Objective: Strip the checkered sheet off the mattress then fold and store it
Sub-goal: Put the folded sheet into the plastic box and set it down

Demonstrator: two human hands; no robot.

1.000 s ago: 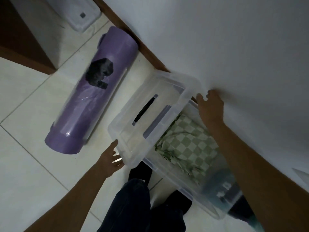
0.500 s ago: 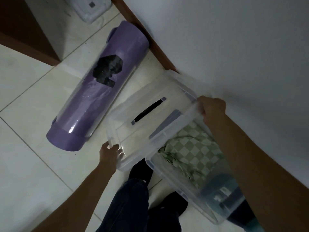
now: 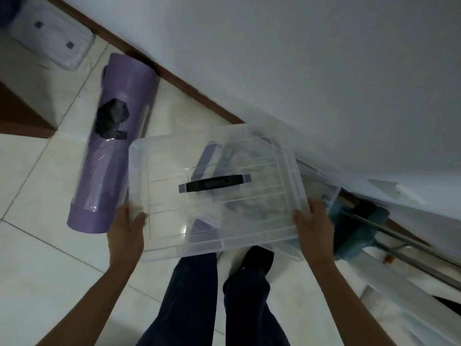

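Note:
A clear plastic lid (image 3: 174,158) with a black handle (image 3: 214,184) lies flat over the clear storage box (image 3: 324,186) by the wall. My left hand (image 3: 126,226) grips the lid's near left corner and my right hand (image 3: 313,223) grips its near right corner. The checkered sheet (image 3: 252,196) shows only as a blurred dark shape through the lid, inside the box.
A purple rolled mat (image 3: 113,156) in plastic lies on the tiled floor to the left. Another clear lidded box (image 3: 52,38) sits at the far left by the wall. A teal-based metal stand (image 3: 359,228) is on the right. My legs (image 3: 217,295) stand just below the box.
The lid was tilted with the checkered sheet open to view; it has swung down flat over the box. Both hands have shifted to the lid's near corners.

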